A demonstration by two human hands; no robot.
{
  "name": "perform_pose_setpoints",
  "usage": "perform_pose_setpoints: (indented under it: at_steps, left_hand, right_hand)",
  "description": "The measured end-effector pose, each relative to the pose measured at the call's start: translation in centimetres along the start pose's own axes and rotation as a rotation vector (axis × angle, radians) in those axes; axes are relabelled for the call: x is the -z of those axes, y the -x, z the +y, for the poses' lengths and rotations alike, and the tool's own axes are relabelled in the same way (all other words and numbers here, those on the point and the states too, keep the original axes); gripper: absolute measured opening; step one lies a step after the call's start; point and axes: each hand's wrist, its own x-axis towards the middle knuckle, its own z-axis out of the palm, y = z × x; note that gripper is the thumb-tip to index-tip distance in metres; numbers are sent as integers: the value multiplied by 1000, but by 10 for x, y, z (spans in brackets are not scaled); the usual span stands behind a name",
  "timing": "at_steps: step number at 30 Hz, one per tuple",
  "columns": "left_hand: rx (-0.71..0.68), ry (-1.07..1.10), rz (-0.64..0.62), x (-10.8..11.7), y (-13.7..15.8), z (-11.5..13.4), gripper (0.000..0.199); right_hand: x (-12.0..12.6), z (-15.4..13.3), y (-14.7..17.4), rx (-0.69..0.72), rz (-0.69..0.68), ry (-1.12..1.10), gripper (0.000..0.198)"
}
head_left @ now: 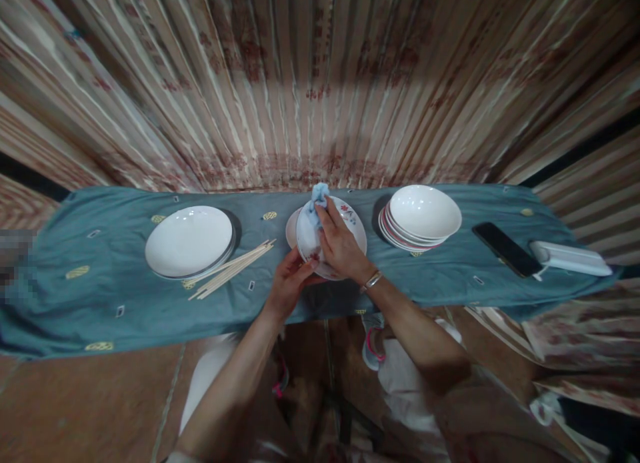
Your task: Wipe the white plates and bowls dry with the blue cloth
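Note:
At the middle of the table I hold a white bowl (354, 231) with small red and blue flowers. My left hand (291, 279) grips its lower left edge, thumb on top. My right hand (343, 244) presses a crumpled light blue cloth (320, 196) against the bowl, near its far left side. Fingers and cloth cover part of the bowl, so its exact tilt is hard to make out. Another pale dish (291, 228) shows partly behind it on the left, mostly hidden.
Left stands a stack of white plates (190, 241), with several wooden chopsticks (233, 271) beside it. To the right are stacked white bowls (425, 213), a black phone (507, 248) and a white device (573, 257). A green-blue cloth (145, 316) covers the narrow table; a curtain (320, 129) hangs behind.

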Motion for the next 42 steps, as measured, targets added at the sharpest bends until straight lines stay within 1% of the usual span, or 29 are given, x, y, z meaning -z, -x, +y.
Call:
perform_pose_setpoints:
  at_steps: [2, 5, 8, 11, 15, 19, 24, 28, 32, 38, 42]
  left_hand:
    - [-12, 6, 9, -1, 1, 2, 44]
    - [-25, 3, 20, -2, 1, 4, 42]
    - [-45, -17, 40, 2, 0, 5, 45]
    - [-68, -16, 59, 7, -2, 4, 49]
    - [-98, -10, 71, 12, -4, 5, 49]
    - [-111, -36, 86, 14, -4, 8, 55]
    - [-118, -32, 106, 17, -5, 9, 54]
    - [-120, -24, 121, 18, -6, 9, 55]
    - [-128, -20, 125, 19, -7, 9, 55]
    - [-147, -24, 108, 20, -9, 9, 46]
    - [-126, -11, 120, 20, -9, 9, 43]
  right_hand:
    - [2, 2, -1, -20, 1, 56, 56]
    - [7, 3, -2, -87, -21, 164, 54]
    - [10, 2, -3, -162, -57, 276, 51]
    - [12, 3, -2, -198, -93, 362, 50]
    - [12, 5, 1, -186, -131, 414, 48]
    - [13, 4, 3, -135, -154, 416, 43]
    - [16, 0, 6, -117, -188, 408, 35]
    - [20, -2, 9, -121, -209, 343, 31]
    - [21, -2, 12, -97, -218, 221, 28]
    - [18, -9, 15, -23, -227, -75, 28]
    - [15, -17, 14, 10, -240, -288, 31]
